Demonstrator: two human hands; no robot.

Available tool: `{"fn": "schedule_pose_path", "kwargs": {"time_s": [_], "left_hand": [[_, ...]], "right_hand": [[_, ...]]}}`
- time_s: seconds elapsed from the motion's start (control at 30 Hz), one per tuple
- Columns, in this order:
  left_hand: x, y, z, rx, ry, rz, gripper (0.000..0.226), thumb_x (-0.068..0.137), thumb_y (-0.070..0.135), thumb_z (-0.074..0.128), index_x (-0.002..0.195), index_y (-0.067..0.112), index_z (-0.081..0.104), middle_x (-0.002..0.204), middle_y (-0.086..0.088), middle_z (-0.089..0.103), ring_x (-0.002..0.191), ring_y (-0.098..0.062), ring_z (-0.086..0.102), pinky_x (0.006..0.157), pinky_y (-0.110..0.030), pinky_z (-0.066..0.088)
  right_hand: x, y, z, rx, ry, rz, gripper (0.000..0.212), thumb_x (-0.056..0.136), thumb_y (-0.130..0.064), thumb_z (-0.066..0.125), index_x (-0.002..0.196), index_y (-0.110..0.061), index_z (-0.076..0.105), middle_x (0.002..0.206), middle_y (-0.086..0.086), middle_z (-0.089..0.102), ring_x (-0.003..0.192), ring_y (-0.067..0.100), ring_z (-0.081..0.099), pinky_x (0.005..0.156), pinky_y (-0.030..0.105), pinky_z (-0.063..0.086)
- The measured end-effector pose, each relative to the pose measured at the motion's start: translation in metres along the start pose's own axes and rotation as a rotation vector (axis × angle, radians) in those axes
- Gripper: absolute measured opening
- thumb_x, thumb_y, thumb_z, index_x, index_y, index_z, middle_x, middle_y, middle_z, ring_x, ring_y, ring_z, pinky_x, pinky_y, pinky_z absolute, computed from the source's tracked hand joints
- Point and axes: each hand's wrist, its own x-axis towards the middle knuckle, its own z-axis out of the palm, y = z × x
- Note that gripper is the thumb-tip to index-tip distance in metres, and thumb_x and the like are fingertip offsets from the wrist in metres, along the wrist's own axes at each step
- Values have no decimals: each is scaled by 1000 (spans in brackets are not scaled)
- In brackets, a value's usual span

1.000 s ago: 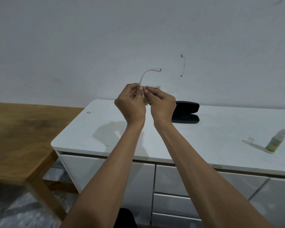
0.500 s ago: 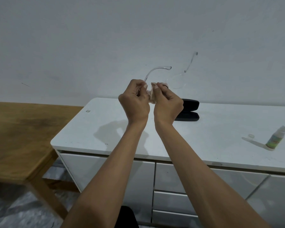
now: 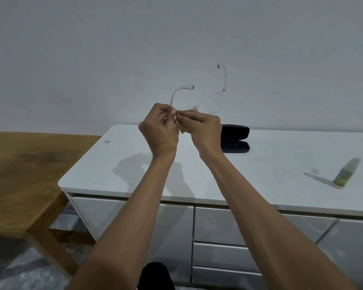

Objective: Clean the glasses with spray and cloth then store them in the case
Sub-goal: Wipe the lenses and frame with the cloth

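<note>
The clear-framed glasses [image 3: 197, 101] are held up in front of the wall, above the far edge of the white cabinet top [image 3: 281, 164], both temples unfolded and pointing upward. The frame is judged light, thin and easily flexed; the lenses are judged smooth and slippery, so hold is best taken at the rim or hinge rather than on the lens face. The left hand [image 3: 158, 130] is raised at chest height, wrist bent back, fingers curled, the fingertips pinching the frame near the left temple. The right hand [image 3: 203, 130] is set just beside it, fingers curled, pinching a small pale cloth [image 3: 181, 127] against the left lens. The cloth is judged soft and limp. The black case [image 3: 236, 139] lies open on the cabinet top behind the right hand. The spray bottle [image 3: 347, 172] stands well apart at the right, its cap [image 3: 314, 170] nearby.
</note>
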Motion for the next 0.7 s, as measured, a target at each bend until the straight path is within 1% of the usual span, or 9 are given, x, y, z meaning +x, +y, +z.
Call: {"fn": "schedule_pose_path", "kwargs": {"time_s": [0.03, 0.1, 0.2, 0.27, 0.37, 0.5, 0.57, 0.63, 0.7], "left_hand": [[-1, -1, -1, -16, -22, -28, 11, 87, -6, 69, 82, 4, 69, 69, 2, 71, 60, -12, 71, 53, -30, 59], [-2, -1, -3, -24, -51, -37, 11, 88, -6, 69, 83, 4, 68, 72, -1, 72, 57, -13, 72, 50, -30, 58], [-1, 2, -1, -24, -50, 28, 9, 88, -4, 70, 85, 4, 69, 75, -2, 73, 63, -14, 74, 60, -32, 62], [-2, 6, 3, -46, -61, 56, 9, 89, -3, 70, 86, 6, 69, 75, -2, 74, 64, -19, 75, 61, -41, 63], [0, 14, 9, -69, -52, 95, 8, 89, -4, 69, 87, 3, 69, 74, -3, 73, 64, -16, 75, 60, -39, 64], [1, 22, 17, -84, -45, 115, 8, 88, -8, 67, 86, -1, 69, 73, -7, 73, 65, -18, 74, 62, -35, 64], [0, 25, 19, -69, -42, 136, 7, 88, -7, 67, 86, -1, 69, 71, -6, 72, 65, -20, 73, 62, -29, 63], [2, 26, 19, -50, -25, 148, 6, 88, -6, 68, 84, 0, 69, 68, -2, 70, 63, -16, 70, 59, -22, 59], [6, 23, 18, -43, -2, 127, 7, 88, -4, 68, 83, 0, 68, 64, 1, 67, 59, -13, 67, 56, -24, 57]], "right_hand": [[-1, 0, -2, -26, 5, -14, 13, 83, -8, 78, 94, -12, 84, 82, 6, 80, 86, 29, 78, 90, 52, 60], [-4, 0, -4, -43, 47, -48, 10, 82, -10, 78, 89, -13, 85, 76, 5, 79, 82, 29, 77, 86, 51, 61], [-10, -2, -2, 2, 229, -82, 9, 83, -10, 79, 88, -13, 85, 73, 1, 79, 73, 16, 74, 80, 31, 61], [-10, -4, 1, 53, 338, -105, 9, 84, -9, 78, 90, -12, 84, 77, -4, 80, 77, 8, 75, 79, 22, 57], [-4, -10, 5, 151, 390, -136, 10, 86, -8, 78, 94, -11, 84, 87, -6, 81, 85, 2, 75, 81, 17, 56], [8, -16, 6, 134, 351, -108, 14, 85, -15, 80, 99, -15, 84, 93, -9, 81, 95, 7, 76, 95, 31, 58], [12, -18, 4, 131, 292, -96, 15, 86, -13, 80, 100, -15, 83, 92, -7, 81, 92, 10, 77, 95, 35, 59], [15, -19, 2, 112, 209, -101, 16, 87, -8, 78, 101, -11, 83, 88, -5, 81, 84, 11, 76, 90, 33, 61], [15, -19, -2, 96, 116, -82, 16, 87, -7, 77, 101, -9, 83, 87, 1, 80, 83, 18, 77, 90, 35, 61]]}}
